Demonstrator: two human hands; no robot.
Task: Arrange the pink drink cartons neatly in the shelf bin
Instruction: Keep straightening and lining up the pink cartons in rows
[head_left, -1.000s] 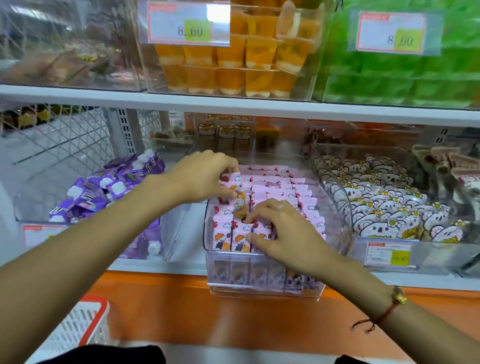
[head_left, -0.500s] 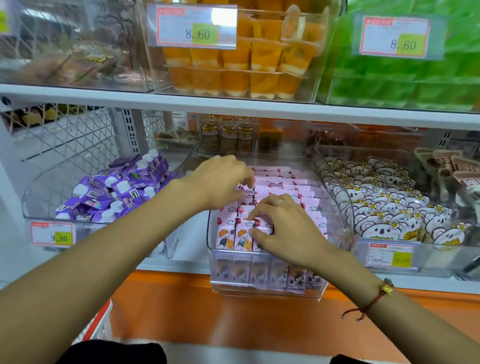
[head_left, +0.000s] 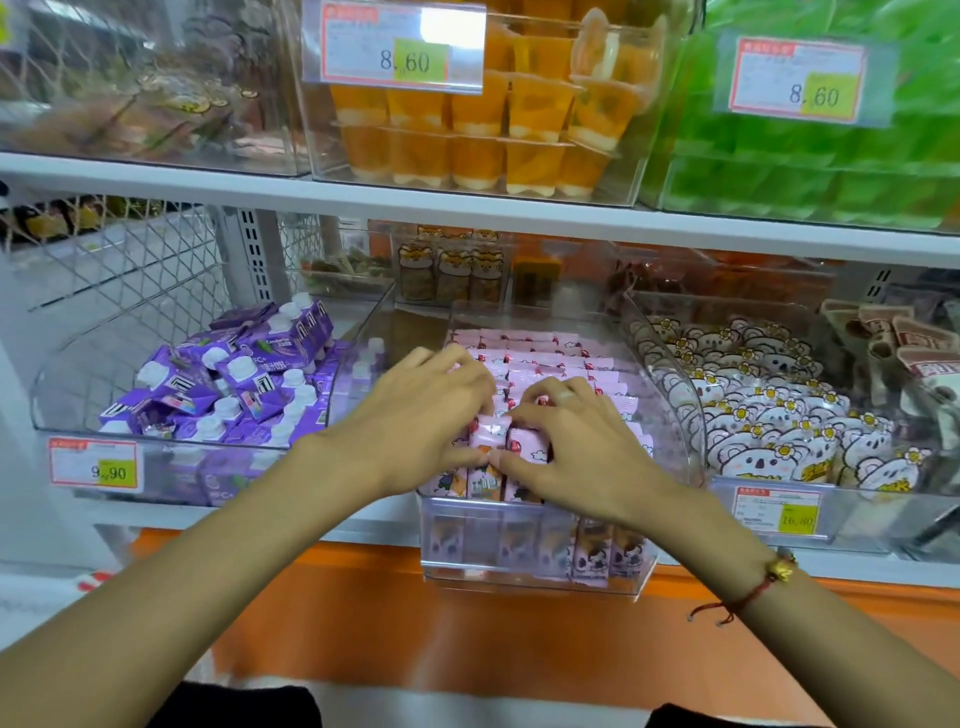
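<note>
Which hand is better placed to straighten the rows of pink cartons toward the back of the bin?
Left, probably. The left hand already reaches farther back over the pink cartons; the right hand sits nearer the clear bin's front.

Both forearms outstretched, left hand (head_left: 421, 415) and right hand (head_left: 576, 447) side by side, fingers curled downward.

Purple cartons (head_left: 234, 384) left; koala packs (head_left: 769, 431), perhaps snacks, right.

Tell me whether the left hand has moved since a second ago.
Yes: the left hand came forward from the clear plastic bin's back rows toward its front.
</note>
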